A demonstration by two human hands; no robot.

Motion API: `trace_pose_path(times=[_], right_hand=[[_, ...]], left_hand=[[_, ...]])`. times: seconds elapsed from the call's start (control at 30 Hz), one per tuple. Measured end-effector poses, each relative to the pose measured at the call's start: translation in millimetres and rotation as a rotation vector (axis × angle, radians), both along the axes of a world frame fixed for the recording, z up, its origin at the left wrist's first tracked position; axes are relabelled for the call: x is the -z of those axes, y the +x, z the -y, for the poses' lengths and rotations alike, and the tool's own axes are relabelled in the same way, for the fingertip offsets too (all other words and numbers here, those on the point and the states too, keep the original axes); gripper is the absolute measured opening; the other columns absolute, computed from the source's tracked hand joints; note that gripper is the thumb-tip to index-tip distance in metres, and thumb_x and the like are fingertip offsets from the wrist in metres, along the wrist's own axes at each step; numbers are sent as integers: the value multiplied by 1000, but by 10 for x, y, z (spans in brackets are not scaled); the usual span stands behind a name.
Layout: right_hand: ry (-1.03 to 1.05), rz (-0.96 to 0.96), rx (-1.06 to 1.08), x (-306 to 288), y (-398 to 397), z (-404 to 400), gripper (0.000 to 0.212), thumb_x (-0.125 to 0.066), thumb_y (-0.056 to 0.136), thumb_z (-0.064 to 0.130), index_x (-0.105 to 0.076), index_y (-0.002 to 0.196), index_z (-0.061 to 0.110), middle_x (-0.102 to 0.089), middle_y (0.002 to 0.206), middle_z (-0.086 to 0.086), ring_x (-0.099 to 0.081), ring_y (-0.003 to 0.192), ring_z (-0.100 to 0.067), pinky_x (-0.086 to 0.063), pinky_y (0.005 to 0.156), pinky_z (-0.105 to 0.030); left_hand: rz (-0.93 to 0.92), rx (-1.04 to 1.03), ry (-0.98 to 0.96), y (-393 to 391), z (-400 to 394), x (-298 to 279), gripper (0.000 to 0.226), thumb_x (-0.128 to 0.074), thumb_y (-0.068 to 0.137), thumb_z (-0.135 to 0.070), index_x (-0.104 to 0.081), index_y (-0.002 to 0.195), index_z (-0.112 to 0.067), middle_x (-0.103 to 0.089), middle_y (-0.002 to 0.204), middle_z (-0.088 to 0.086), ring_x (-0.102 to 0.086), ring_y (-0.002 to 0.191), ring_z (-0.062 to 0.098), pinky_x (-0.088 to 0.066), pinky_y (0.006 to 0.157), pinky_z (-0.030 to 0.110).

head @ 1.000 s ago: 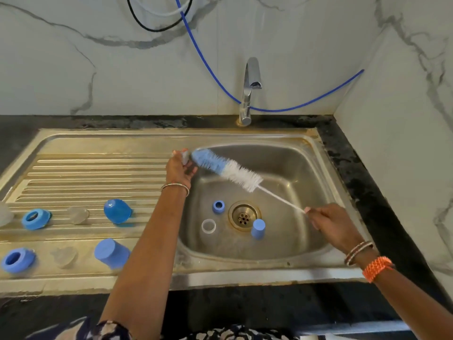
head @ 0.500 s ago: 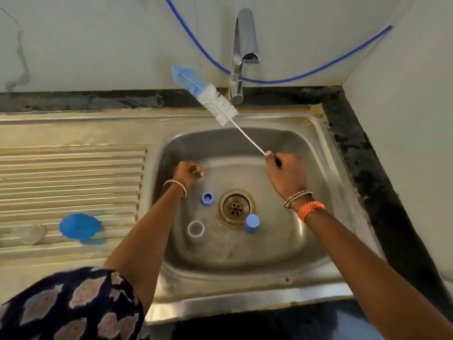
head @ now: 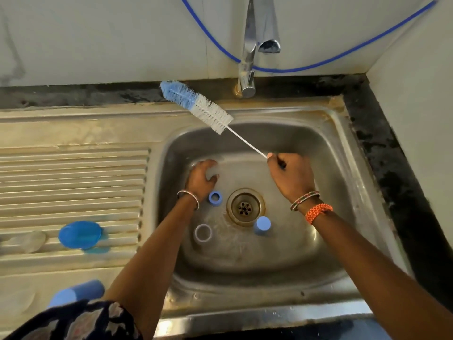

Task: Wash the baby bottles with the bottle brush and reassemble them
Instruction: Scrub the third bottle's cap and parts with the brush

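Setting: steel sink [head: 343, 133] in dark worktop.
Right grip: clenched round bottle brush [head: 196, 104] wire; light, springy.
Left grip: curled around clear bottle [head: 212, 171]; slippery.

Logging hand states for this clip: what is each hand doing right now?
Left hand: curled around a clear bottle in the sink basin.
Right hand: gripping the bottle brush by its wire handle.

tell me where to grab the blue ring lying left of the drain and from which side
Pinch the blue ring across its rim from straight above. It lies flat on the sink floor with its hole facing up, so one fingertip can go inside and the thumb outside. The left hand is closest; the right hand holds the brush.
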State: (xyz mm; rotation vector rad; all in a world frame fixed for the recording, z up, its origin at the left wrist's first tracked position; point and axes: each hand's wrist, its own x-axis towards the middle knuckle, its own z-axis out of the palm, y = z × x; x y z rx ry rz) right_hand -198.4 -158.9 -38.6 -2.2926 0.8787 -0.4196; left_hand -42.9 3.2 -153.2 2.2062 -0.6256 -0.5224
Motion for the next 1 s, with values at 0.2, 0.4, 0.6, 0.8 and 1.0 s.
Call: trace_pose_path(times=[0.2, 0.4, 0.6, 0.8, 1.0], right_hand=[[59, 37, 81, -74, -278, -73, 48, -48, 85, 37, -44, 48, 6, -49, 45, -8, -47, 46, -26, -46, 50, -44], [110, 20, 122, -137, -643, -105, 54, -44, 82, 48, -64, 58, 4, -65, 59, -10, -61, 60, -24, -50, 61, -41], [166, 8, 152, -243, -1011, -199, 44, -51, 89, 36, -70, 65, 4, -66, 59, 1, -60, 60, -16, -46, 61, -32], [180, 106, 144, -379, -1094, -393, 38, -56, 90, 30, -70, 71, 0, -56, 50, -5, -53, 54, -18, -38, 58, -28], [25, 233, 111, -528, -1057, -614, 21, -61, 90, 29, -73, 80, 15, -64, 62, -2, -56, 59, -17, -40, 57, -26]], left_hand=[[-158, 299, 55, -518, 167, -241, 34, -70, 82, -9, -59, 112, 1, -59, 93, 9, -56, 79, 21, -42, 68, 8], [-111, 746, 430, -1123, 366, -238, 80, -75, 75, -45, -39, 140, -17, -43, 140, 9, -40, 130, 28, -34, 104, 30], [-132, 519, 369, -1446, 404, -62, 41, -65, 89, -33, -53, 118, -7, -59, 116, 18, -59, 100, 28, -46, 85, 34], [-942, -196, -366, -1318, 366, -735, 53, -31, 99, -50, -51, 75, -8, -49, 43, 2, -42, 30, 9, -30, 35, 15], [-1123, -414, -855, -760, 102, -1467, 47, -47, 91, -51, -55, 75, -8, -49, 46, 2, -51, 42, 13, -54, 55, 25]])
